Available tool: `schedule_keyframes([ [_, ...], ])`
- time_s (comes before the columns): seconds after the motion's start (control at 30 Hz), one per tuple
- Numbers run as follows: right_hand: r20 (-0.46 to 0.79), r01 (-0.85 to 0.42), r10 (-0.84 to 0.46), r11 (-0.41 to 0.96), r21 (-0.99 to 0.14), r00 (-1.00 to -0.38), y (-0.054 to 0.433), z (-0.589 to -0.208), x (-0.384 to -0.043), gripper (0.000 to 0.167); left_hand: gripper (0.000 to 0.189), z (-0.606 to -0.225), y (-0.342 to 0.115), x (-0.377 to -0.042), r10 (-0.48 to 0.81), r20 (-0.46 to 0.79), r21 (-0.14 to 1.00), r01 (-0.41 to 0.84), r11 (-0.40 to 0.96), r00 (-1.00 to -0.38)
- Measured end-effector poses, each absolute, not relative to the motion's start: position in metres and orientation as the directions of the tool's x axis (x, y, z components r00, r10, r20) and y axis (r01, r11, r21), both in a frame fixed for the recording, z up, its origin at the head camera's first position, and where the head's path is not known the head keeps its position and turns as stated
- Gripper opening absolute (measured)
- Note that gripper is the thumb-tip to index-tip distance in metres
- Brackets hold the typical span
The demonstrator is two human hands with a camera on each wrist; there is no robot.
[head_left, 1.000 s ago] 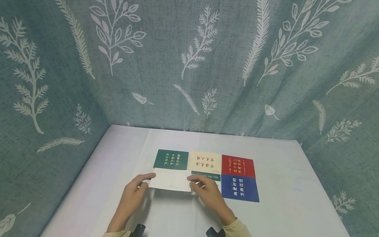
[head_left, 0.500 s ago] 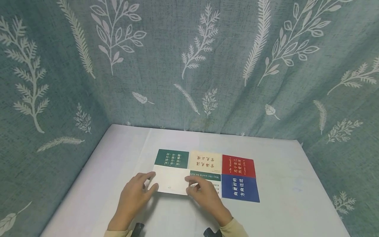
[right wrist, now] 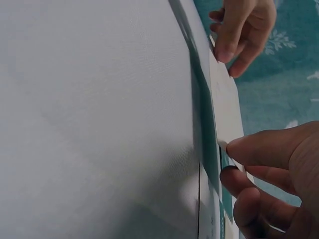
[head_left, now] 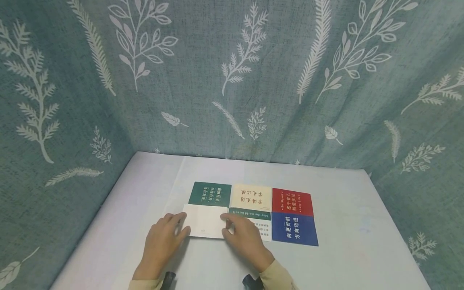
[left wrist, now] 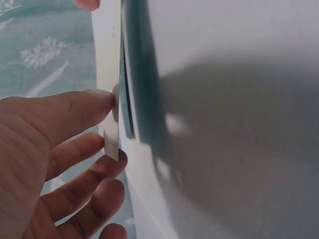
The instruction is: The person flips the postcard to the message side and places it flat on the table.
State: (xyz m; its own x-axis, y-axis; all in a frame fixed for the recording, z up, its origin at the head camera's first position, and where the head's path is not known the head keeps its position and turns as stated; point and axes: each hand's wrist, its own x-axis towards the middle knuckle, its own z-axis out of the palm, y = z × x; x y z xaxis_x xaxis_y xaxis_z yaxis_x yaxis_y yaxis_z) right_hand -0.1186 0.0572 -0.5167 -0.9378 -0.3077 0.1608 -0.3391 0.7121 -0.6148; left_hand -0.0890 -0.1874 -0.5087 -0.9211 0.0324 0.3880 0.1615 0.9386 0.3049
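A dark green rectangular card with pale lettering lies at the left of the upper row in the middle of the frame. Just to its right sits a cream card with brown script, then a red card with white lettering. Below the red one lies a blue card with white characters, their edges touching or nearly so. All rest on a white cloth-covered table. Behind and at both sides hangs a teal fabric curtain printed with white leaves and ferns.
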Motion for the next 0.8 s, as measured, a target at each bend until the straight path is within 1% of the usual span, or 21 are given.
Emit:
schedule_keyframes([
  [0.1, 0.189, -0.362, -0.311, 0.741, -0.565, -0.932, 0.053, -0.517, -0.122, 0.036, 0.04, -0.511, -0.189, -0.093, 0.045, 0.421, 0.283, 0.179, 0.942, -0.906],
  [0.17, 0.19, -0.363, -0.31, 0.76, -0.539, -0.932, 0.05, -0.519, -0.124, 0.036, 0.04, -0.513, -0.19, -0.096, 0.05, 0.421, 0.27, 0.177, 0.946, -0.906],
  [0.47, 0.173, -0.345, -0.299, 0.806, -0.481, -0.938, 0.045, -0.524, -0.126, 0.035, 0.038, -0.518, -0.188, -0.104, 0.028, 0.322, 0.26, 0.117, 0.958, -0.946],
  [0.8, 0.14, -0.326, -0.295, 0.839, -0.435, -0.945, 0.043, -0.521, -0.123, 0.026, 0.035, -0.513, -0.185, -0.106, 0.029, 0.285, 0.269, 0.109, 0.957, -0.958],
])
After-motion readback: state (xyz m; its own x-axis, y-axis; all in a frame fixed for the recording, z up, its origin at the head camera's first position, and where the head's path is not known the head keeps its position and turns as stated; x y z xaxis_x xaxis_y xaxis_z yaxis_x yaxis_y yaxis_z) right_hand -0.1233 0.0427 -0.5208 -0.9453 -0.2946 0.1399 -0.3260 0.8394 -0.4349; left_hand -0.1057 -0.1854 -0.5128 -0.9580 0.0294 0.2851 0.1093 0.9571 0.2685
